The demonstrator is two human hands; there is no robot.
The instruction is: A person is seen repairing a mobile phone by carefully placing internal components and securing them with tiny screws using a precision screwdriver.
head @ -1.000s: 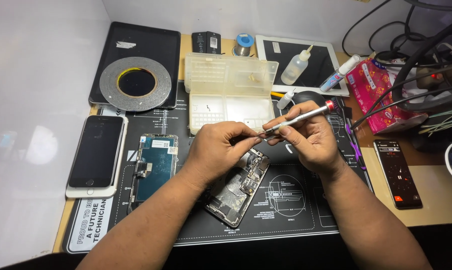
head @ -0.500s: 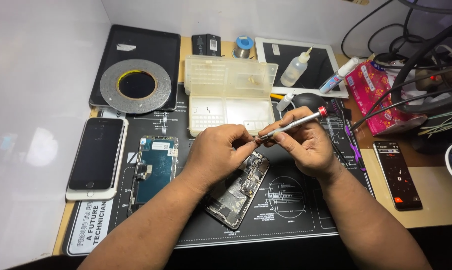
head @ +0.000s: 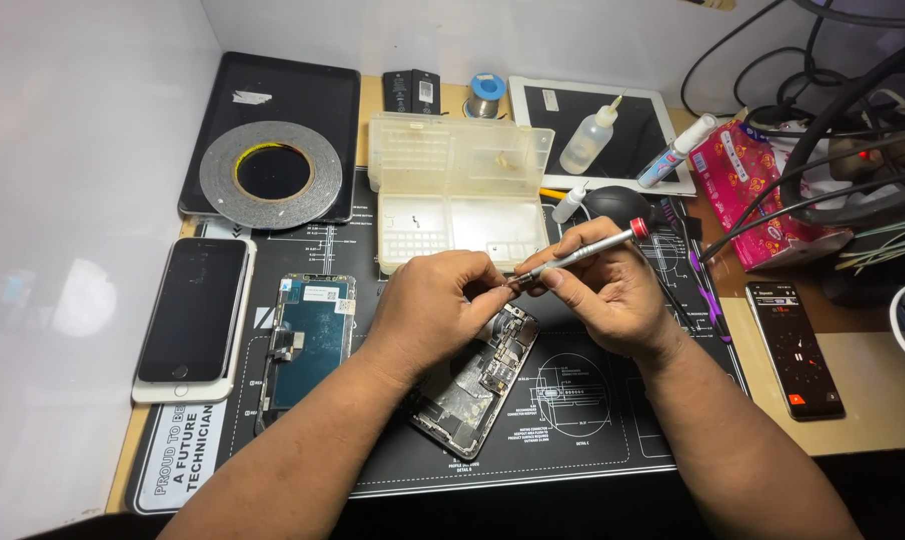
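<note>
My right hand (head: 607, 292) grips a slim silver screwdriver (head: 584, 254) with a red end cap, its tip pointing left. My left hand (head: 434, 305) pinches at that tip with thumb and fingers; whatever it holds there is too small to see. Both hands hover just above an opened phone body (head: 477, 385) lying tilted on the black repair mat (head: 572, 420), its boards and inner parts exposed. A detached phone screen (head: 310, 338) lies face down on the mat to the left.
An open clear parts box (head: 459, 190) sits behind the hands. A tape roll (head: 269, 170) rests on a dark tablet, a white phone (head: 192, 318) lies at left, and a black phone (head: 795, 347) at right. Bottles, a white tablet, a pink packet (head: 762, 190) and cables crowd the back right.
The hands have stayed together over the opened phone. The screwdriver has tilted slightly flatter and its tip has shifted a little toward my left fingers.
</note>
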